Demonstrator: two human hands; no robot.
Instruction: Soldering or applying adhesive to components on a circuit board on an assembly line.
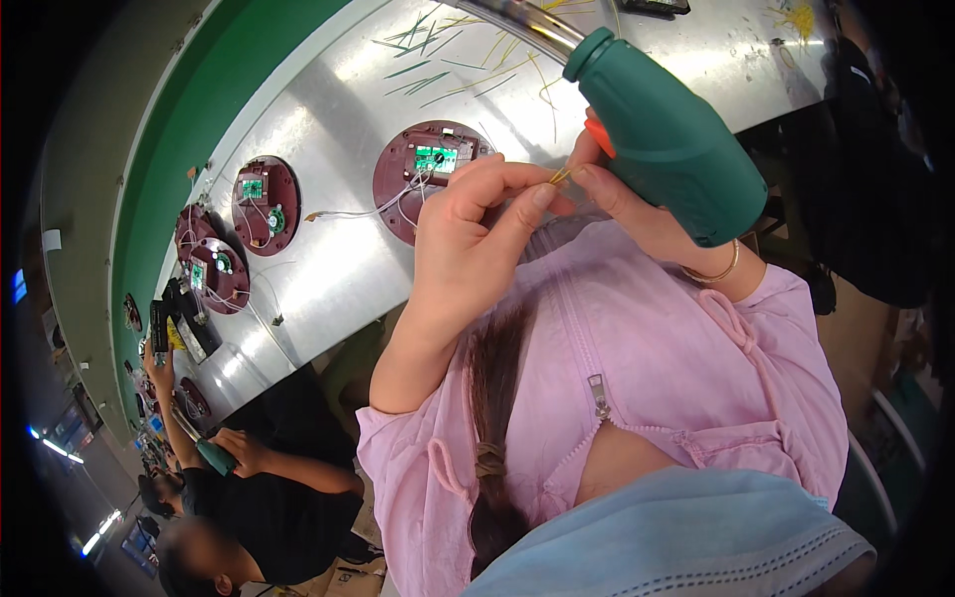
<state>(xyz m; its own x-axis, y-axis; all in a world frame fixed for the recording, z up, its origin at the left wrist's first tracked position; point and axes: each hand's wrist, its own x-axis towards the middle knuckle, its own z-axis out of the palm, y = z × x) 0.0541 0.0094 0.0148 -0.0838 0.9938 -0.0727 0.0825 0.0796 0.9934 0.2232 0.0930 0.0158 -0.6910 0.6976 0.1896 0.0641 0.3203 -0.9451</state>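
Head view, from the left: round maroon housings with green circuit boards lie along the metal bench, the nearest one just beyond the left hand. That hand's thumb and forefinger are pinched together on a thin yellow wire, which is between the two hands, above the bench's near edge and in front of the chest. The visible stretch slants from lower left to upper right—toward the right thumb. Right of it, the right hand holds a green torch, its thumb tip at the wire and a finger beside the orange trigger (the rest of that grip is hidden). Both hands are equally near the wire—but the torch's metal tube points up and left, away from it.
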